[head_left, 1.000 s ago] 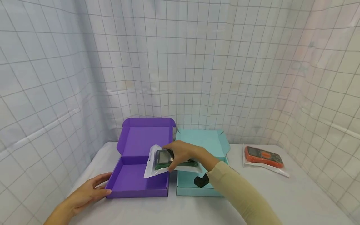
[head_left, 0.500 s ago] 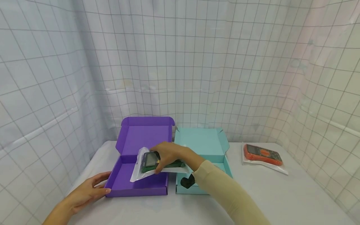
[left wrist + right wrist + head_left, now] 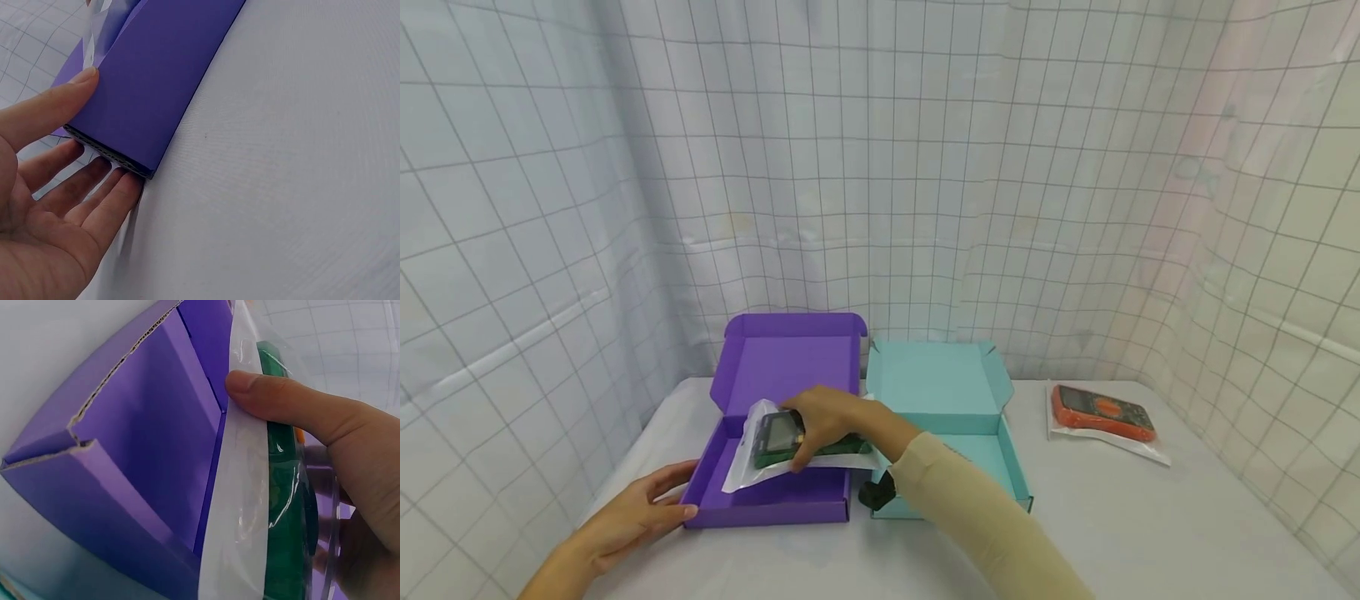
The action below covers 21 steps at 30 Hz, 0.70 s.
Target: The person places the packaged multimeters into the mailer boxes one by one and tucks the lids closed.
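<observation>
My right hand [image 3: 823, 421] grips a green multimeter [image 3: 777, 438] in a clear and white plastic bag [image 3: 741, 473]. It holds the bag tilted over the open purple box [image 3: 811, 514]. In the right wrist view the thumb [image 3: 250, 394] presses the bag's white side, while the other fingers are partly hidden behind the green body. At the box's front left corner rests my left hand [image 3: 632, 518]. The left wrist view shows its thumb on the purple front wall [image 3: 147, 87] and its loosely extended fingers [image 3: 103, 212] against the side.
An open light-blue box [image 3: 1015, 471] stands right of the purple one, partly behind my sleeved forearm [image 3: 977, 512]. Farther right, an orange multimeter [image 3: 1103, 412] in a plastic bag lies on the white table [image 3: 1157, 525]. Gridded white curtains [image 3: 925, 183] surround the table.
My right hand has carried the bagged green multimeter left and slightly down, from between the boxes to over the purple box. My left hand stays at the box's corner.
</observation>
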Each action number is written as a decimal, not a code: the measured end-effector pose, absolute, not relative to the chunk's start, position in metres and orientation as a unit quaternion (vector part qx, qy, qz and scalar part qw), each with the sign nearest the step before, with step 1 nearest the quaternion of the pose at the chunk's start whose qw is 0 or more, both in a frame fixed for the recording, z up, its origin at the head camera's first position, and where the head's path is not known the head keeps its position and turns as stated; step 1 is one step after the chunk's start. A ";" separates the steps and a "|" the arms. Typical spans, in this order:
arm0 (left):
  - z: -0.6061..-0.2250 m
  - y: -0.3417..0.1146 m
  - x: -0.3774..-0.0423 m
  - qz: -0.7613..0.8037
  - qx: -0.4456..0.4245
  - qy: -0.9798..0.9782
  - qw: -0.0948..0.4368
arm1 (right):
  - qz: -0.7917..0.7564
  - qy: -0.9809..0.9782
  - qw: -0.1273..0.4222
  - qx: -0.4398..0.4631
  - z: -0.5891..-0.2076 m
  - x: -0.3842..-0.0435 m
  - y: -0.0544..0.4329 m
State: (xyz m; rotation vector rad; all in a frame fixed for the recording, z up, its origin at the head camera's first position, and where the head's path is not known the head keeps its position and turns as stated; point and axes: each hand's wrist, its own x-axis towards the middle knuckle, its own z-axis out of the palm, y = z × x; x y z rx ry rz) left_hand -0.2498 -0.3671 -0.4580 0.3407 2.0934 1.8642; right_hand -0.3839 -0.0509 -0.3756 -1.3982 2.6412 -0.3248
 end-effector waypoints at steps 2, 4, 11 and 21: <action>-0.458 -0.367 -0.249 0.655 0.120 0.729 0.160 | -0.104 0.881 0.064 -0.457 -0.377 -0.384 -0.054; -0.458 -0.367 -0.249 0.657 0.119 0.727 0.160 | -0.101 0.886 0.062 -0.448 -0.379 -0.384 -0.059; -0.458 -0.366 -0.248 0.657 0.117 0.728 0.157 | -0.103 0.894 0.050 -0.433 -0.385 -0.377 -0.075; -0.455 -0.363 -0.249 0.655 0.112 0.732 0.153 | -0.106 0.886 0.035 -0.451 -0.401 -0.368 -0.090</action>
